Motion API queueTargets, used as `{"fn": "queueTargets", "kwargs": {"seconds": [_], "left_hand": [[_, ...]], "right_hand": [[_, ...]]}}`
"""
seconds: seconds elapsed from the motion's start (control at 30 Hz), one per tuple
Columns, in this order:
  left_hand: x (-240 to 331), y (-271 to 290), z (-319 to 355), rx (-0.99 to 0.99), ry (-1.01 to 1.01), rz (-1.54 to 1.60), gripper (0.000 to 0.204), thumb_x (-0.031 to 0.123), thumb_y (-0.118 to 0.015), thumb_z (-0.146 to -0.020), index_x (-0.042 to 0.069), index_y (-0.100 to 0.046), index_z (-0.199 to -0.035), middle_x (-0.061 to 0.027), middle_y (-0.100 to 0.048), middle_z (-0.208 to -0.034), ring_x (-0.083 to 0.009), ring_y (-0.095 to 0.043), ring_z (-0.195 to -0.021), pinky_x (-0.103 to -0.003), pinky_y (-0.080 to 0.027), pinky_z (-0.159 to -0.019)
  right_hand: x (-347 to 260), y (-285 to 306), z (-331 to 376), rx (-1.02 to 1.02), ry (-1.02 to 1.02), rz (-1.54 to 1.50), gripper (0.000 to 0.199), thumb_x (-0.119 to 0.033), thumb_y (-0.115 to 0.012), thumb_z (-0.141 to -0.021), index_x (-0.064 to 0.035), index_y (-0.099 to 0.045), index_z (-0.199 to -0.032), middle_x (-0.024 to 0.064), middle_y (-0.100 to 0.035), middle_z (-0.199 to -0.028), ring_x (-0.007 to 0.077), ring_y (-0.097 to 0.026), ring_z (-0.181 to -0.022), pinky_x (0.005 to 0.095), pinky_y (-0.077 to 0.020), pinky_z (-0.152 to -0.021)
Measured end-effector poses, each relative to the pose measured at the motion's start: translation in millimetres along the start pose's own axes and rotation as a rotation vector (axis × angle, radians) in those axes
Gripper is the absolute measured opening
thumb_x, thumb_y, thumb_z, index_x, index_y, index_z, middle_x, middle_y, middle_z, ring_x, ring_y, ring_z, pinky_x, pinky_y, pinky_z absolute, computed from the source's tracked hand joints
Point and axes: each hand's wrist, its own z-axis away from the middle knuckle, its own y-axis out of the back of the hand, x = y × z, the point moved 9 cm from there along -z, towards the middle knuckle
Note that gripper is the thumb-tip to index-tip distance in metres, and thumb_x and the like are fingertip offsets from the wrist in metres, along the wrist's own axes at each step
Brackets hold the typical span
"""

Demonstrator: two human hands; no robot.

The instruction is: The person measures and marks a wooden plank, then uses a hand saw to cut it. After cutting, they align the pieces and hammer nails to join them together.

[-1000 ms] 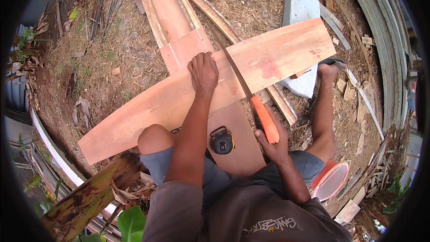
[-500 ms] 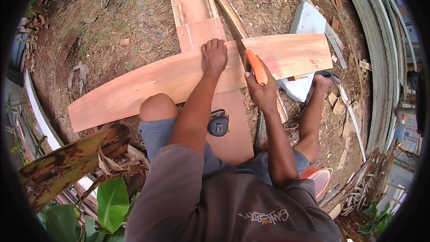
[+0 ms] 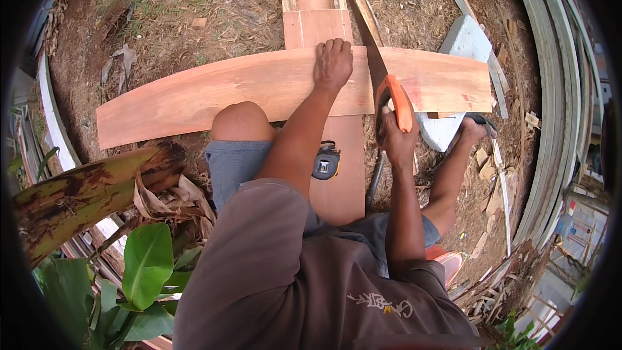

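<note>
A long reddish wooden plank (image 3: 246, 87) lies crosswise in front of me, its left end tapering. My left hand (image 3: 334, 63) presses on it near its middle, fingers bent over the far edge. My right hand (image 3: 397, 135) is wrapped around the orange handle of a handsaw (image 3: 403, 107). The saw's dark blade slants away across the plank, just right of my left hand, at a cut line. Another board (image 3: 337, 198) runs lengthwise under the plank, between my legs. A black and yellow tape measure (image 3: 326, 161) rests on that board near my left forearm.
A pale block (image 3: 468, 39) supports the plank's right part, near my right foot. Narrow timber pieces (image 3: 358, 0) stretch away beyond the plank. A banana stem (image 3: 97, 188) and green leaves (image 3: 149, 266) are at left. Long stacked boards (image 3: 551, 91) line the right side.
My right hand has drawn the saw back toward me, exposing more blade beyond the handle. My left hand stays on the plank. The whole view has shifted and turned slightly.
</note>
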Motion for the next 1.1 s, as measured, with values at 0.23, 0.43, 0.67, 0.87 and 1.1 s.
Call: {"fn": "queueTargets", "kwargs": {"seconds": [0.23,0.43,0.67,0.87,1.1], "left_hand": [[-3.4,-2.6,0.0,0.046,-0.018,0.016,0.02,0.022,-0.058,-0.1,0.008,-0.067,-0.11,-0.0091,-0.061,-0.108,-0.0274,-0.055,-0.11,-0.046,-0.038,-0.103],[-1.6,-8.6,0.8,0.044,-0.014,-0.021,0.02,0.022,-0.057,-0.1,0.007,-0.066,-0.111,-0.0089,-0.061,-0.108,-0.0277,-0.056,-0.109,-0.046,-0.038,-0.103],[-1.1,2.8,-1.4,0.032,-0.027,-0.002,0.021,0.022,-0.057,-0.1,0.008,-0.066,-0.112,-0.0098,-0.061,-0.11,-0.0281,-0.055,-0.111,-0.046,-0.037,-0.103],[-1.1,-5.0,0.5,0.082,-0.026,-0.015,0.021,0.023,-0.055,-0.099,0.008,-0.068,-0.105,-0.0092,-0.062,-0.106,-0.0261,-0.056,-0.108,-0.045,-0.038,-0.101],[-0.3,-6.8,2.4,0.015,-0.006,-0.024,0.02,0.022,-0.055,-0.1,0.008,-0.065,-0.11,-0.0086,-0.061,-0.11,-0.0266,-0.055,-0.111,-0.046,-0.038,-0.102]], "right_hand": [[-8.2,52.0,172.3,0.022,0.185,0.369,0.057,-0.016,-0.065,-0.096,0.0079,-0.05,-0.145,0.0219,-0.057,-0.146,0.0333,-0.054,-0.138,0.044,-0.0393,-0.115],[-21.0,49.7,190.2,0.072,0.165,0.228,0.059,-0.015,-0.065,-0.094,0.0085,-0.05,-0.145,0.021,-0.059,-0.142,0.0324,-0.056,-0.135,0.0443,-0.038,-0.116],[16.7,15.3,21.9,0.018,-0.022,0.07,0.053,-0.01,-0.065,-0.098,0.004,-0.051,-0.147,0.0164,-0.063,-0.136,0.0242,-0.061,-0.124,0.0389,-0.046,-0.108],[-8.4,70.0,256.2,-0.024,0.205,0.505,0.058,-0.016,-0.063,-0.093,0.0062,-0.052,-0.145,0.0244,-0.055,-0.146,0.039,-0.053,-0.138,0.0469,-0.0352,-0.119],[16.9,20.8,48.1,0.033,0.029,0.088,0.052,-0.004,-0.062,-0.093,0.0021,-0.055,-0.144,0.0135,-0.067,-0.123,0.0138,-0.06,-0.088,0.0323,-0.0517,-0.085]]}}
